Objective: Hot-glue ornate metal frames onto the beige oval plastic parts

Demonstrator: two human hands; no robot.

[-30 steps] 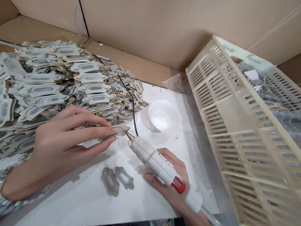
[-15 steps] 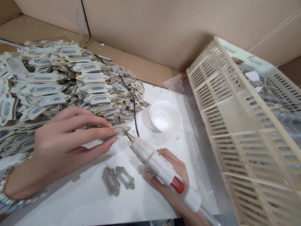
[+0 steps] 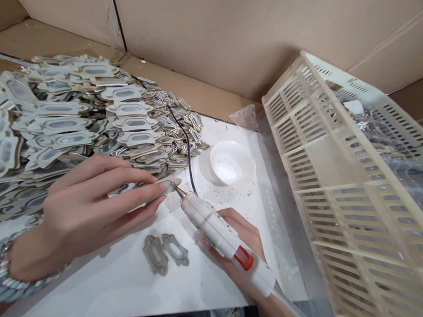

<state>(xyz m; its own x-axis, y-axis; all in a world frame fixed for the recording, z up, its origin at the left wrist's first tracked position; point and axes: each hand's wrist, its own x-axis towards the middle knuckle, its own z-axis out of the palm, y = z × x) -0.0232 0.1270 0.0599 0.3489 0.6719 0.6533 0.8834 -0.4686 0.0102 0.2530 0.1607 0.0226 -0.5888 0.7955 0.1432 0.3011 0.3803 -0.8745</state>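
My left hand (image 3: 102, 201), a beaded bracelet at its wrist, pinches a small flat grey plate (image 3: 167, 187) with an oval centre between its fingertips. My right hand (image 3: 241, 240) is wrapped round a white pen-shaped tool (image 3: 209, 218) with a tapered metal tip, a red-orange part in its barrel and a clear tube at its rear. The tool's tip meets the plate's right part; whether it presses on it I cannot tell. Two similar grey plates, a left one (image 3: 155, 254) and a right one (image 3: 175, 249), lie side by side on the white work surface (image 3: 124, 285).
A large heap of grey plates (image 3: 67, 109) covers the left and back, with a black cord (image 3: 189, 151) running over it. A white bowl (image 3: 244, 171) stands behind the tool, tiny specks around it. At right stands a slatted cream crate (image 3: 322, 167) holding plastic-wrapped items. Cardboard walls (image 3: 215, 43) close the back.
The tool and the plate under its tip have shifted slightly left. My left hand has also moved a little left, its fingers gripping the plate somewhat differently. The loose plates stay put.
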